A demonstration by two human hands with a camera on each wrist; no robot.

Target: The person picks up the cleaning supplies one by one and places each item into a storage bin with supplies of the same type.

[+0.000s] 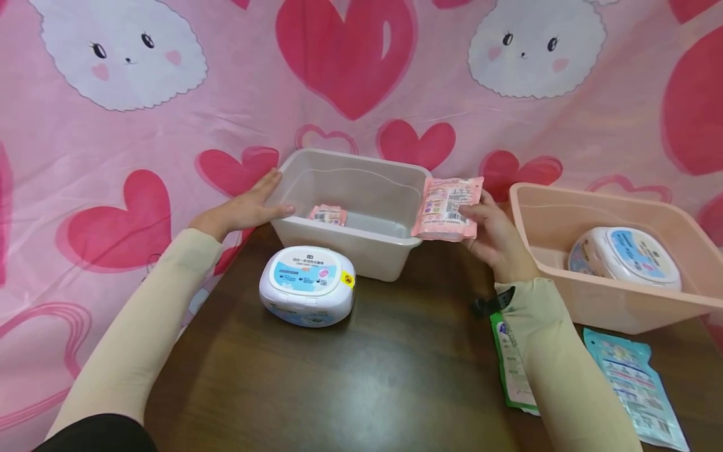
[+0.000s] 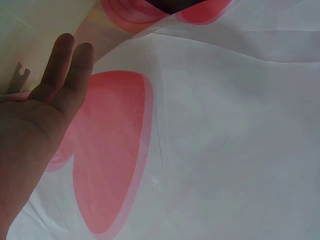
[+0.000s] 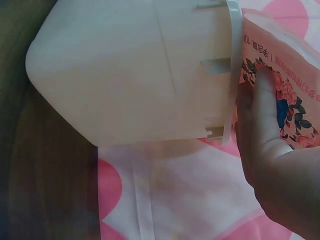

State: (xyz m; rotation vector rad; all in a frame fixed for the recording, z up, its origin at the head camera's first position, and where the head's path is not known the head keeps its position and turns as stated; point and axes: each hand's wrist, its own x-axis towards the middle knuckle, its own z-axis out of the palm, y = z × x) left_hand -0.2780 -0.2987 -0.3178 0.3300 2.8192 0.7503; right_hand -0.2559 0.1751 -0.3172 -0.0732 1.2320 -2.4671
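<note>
Pink pouch (image 1: 443, 210) is held in the right grip (image 1: 497, 235), pinched by its right edge; part of the hand is hidden behind it in the head view. From the right wrist, the opposite face is seen, printed with roses and lettering, but it is partly covered by the hand and cut off at the frame's edge. Just left of this grip, the right rim of a grey bin (image 1: 381, 254) is overlapped by the pouch; whether the two are touching cannot be told.

The left grip (image 1: 243, 210) is unclenched, its fingers laid along the left end of the same bin and its thumb rested on the front rim. From the left wrist only two straight fingers are clearly shown, in dim light against the heart-printed cloth (image 2: 225, 150).

Between the grips, a small pink packet (image 1: 329, 215) is contained in the bin, its lower part masked by the front wall. Below and to the right of the left grip, a white tub (image 1: 305, 282) is set on the worktop (image 1: 350, 389), and some of the bin's front is blocked by it.

To the right of the right grip, a peach bin (image 1: 615, 307) is cropped at its far end; the base of a second tub (image 1: 638, 257) inside is concealed. Nearer than that grip, a green-edged packet (image 1: 514, 376) is partly covered by the right sleeve (image 1: 565, 364), with a blue packet (image 1: 635, 383) seen on the sleeve's other side.
</note>
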